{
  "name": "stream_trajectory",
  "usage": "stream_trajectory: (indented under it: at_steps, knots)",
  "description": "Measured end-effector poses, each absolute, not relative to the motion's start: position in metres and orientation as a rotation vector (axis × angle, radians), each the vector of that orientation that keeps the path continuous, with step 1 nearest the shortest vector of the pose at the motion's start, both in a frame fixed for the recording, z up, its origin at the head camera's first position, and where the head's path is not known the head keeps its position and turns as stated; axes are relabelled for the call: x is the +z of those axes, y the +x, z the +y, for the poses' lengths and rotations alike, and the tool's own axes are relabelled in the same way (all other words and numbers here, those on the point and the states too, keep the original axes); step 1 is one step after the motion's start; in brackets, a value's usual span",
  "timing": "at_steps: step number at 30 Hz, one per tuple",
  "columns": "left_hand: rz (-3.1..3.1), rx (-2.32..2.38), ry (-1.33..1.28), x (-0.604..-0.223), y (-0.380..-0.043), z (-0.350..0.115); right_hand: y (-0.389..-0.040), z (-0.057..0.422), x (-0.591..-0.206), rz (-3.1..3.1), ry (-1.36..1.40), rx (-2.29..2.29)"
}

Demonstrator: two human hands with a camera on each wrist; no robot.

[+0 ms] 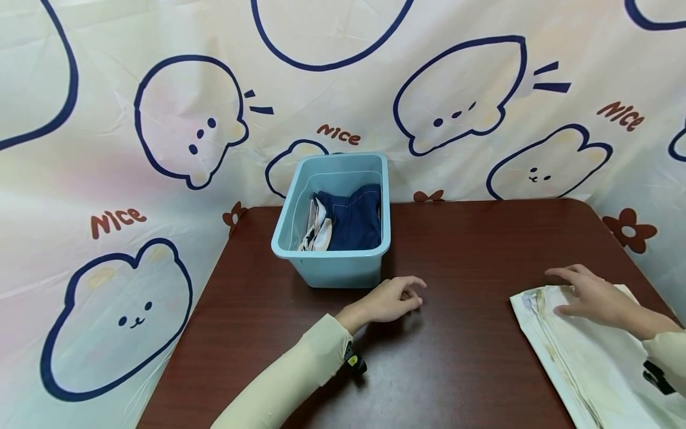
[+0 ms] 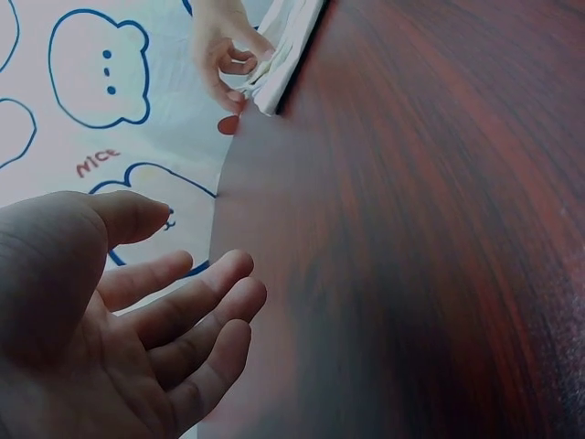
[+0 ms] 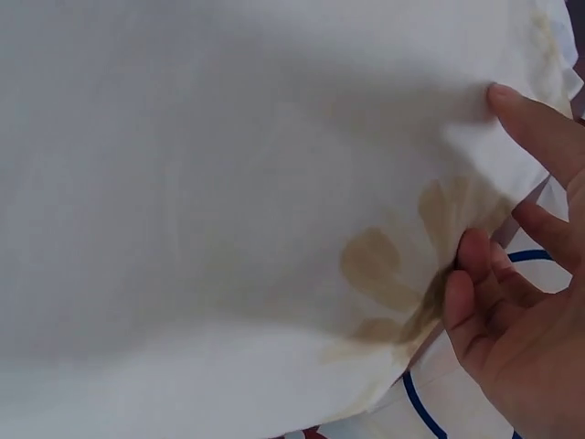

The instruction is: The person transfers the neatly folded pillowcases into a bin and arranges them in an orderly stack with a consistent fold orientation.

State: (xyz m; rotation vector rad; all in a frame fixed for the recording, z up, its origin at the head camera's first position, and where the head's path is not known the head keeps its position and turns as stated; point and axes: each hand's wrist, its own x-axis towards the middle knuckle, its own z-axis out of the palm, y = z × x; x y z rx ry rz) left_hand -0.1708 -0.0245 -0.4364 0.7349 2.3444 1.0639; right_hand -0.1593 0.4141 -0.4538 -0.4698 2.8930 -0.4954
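Observation:
A white folded cloth [image 1: 605, 363], layered along its left edge, lies at the right side of the table. My right hand [image 1: 602, 298] is over its far part, thumb and fingers spread apart. In the right wrist view, the cloth [image 3: 210, 201] shows a tan flower print, and the fingertips [image 3: 462, 293] are right at its edge. The thumb stands apart from them. My left hand [image 1: 388, 300] hangs over the table in front of the blue bin, its fingers loosely bent. From the left wrist view, this hand [image 2: 137, 320] has a bare palm.
A light blue plastic bin [image 1: 343, 271] stands at the back of the brown table [image 1: 450, 357]. Inside it are folded dark blue fabric [image 1: 354, 220] and a patterned white piece [image 1: 321, 229]. A printed curtain [image 1: 343, 95] hangs behind the table and along its sides.

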Motion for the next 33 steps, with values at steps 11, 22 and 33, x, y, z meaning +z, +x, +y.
stream_trajectory:
  at_steps: [11, 22, 33]
  knots:
    - [2.349, 1.078, 0.755, -0.439, -0.172, -0.021, -0.167, 0.413, -0.461, 2.926, -0.496, -0.434]
    - [2.37, 1.08, 0.754, -0.437, -0.177, -0.02, -0.183, 0.404, -0.461, 2.914, -0.452, -0.454]
    - [2.367, 1.098, 0.743, -0.437, -0.18, -0.02, -0.2, 0.391, -0.46, 2.898, -0.435, -0.47]
